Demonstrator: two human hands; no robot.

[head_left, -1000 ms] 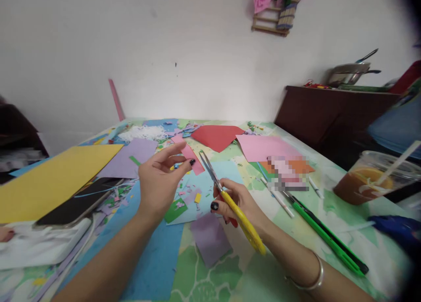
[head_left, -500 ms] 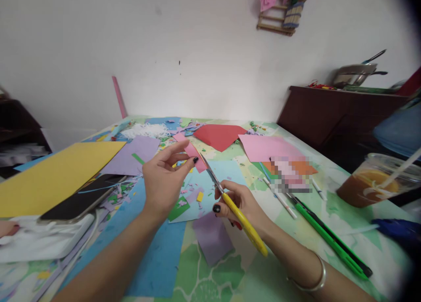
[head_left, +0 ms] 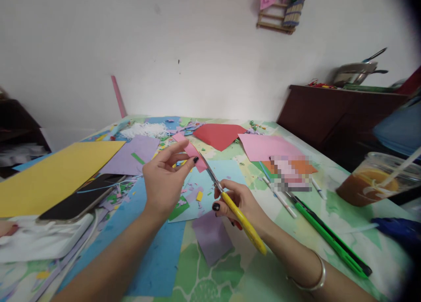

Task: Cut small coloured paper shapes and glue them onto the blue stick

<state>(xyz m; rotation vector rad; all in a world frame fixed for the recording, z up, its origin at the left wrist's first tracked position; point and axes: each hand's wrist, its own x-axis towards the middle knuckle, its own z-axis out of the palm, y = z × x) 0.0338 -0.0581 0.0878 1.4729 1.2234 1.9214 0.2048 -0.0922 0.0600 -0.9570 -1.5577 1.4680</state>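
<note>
Head view, 2 hands in frame over the table [head_left: 204, 280]. Left hand [head_left: 164, 179]: thumb and fingers pinched narrow on 1 pink paper strip [head_left: 192, 153], held raised above the table at frame centre, tilted, its far end pointing away from the person. Right hand [head_left: 238, 201]: closed around the handles of 1 pair of scissors [head_left: 243, 225], yellow-handled, with 1 metal bracelet [head_left: 315, 275] on that wrist. The scissor blades point up and left and meet the near end of the strip just beside the left thumb tip; how far the blades are parted cannot be told. Under the hands: 1 light blue sheet [head_left: 226, 172] strewn with small scraps, 1 darker blue sheet [head_left: 158, 254], 1 small lilac piece [head_left: 212, 236]. Left of the hands: 1 yellow sheet [head_left: 55, 170], 1 lilac sheet [head_left: 134, 151], 1 dark phone [head_left: 82, 197] lying flat. Far side: 1 red sheet [head_left: 219, 135] and 1 pink sheet [head_left: 263, 146], side by side. Right of the hands: 2 white pens [head_left: 279, 199], 1 green utility knife [head_left: 329, 236], and 1 clear cup [head_left: 375, 179] of brown drink near the table edge.
</note>
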